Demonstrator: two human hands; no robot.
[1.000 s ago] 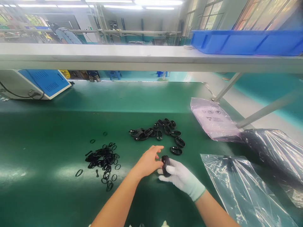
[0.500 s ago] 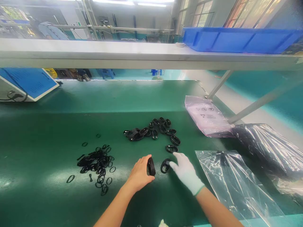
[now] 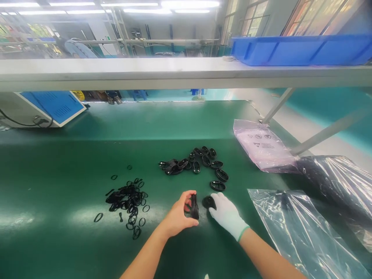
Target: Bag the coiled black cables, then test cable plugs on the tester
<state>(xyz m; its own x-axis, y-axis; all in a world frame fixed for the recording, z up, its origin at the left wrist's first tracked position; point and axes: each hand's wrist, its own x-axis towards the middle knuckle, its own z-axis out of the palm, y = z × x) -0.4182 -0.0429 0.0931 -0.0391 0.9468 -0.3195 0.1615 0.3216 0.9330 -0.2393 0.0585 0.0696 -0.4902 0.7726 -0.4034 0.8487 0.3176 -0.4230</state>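
Note:
My bare left hand [image 3: 178, 215] is closed round a small stack of black oval plastic frames [image 3: 194, 206], held on edge above the green mat [image 3: 72, 240]. Just to its right, my white-gloved right hand [image 3: 226, 211] rests its fingertips on a single black oval frame [image 3: 208, 201] lying on the mat. A loose row of more black oval frames [image 3: 200, 162] lies just beyond both hands. To the left of my hands sits a pile of thin black rubber rings [image 3: 128, 199].
A pink printed bag [image 3: 261, 145] lies at the right. Clear plastic bags [image 3: 302, 228] and a dark bagged bundle [image 3: 334, 182] fill the near right. A blue-fronted machine [image 3: 49, 106] stands at the far left. A white shelf [image 3: 174, 71] carrying a blue bin [image 3: 299, 50] crosses overhead.
The stack passed from my gloved right hand to my left hand. My right hand reached to a single frame on the mat and now covers it with its fingertips.

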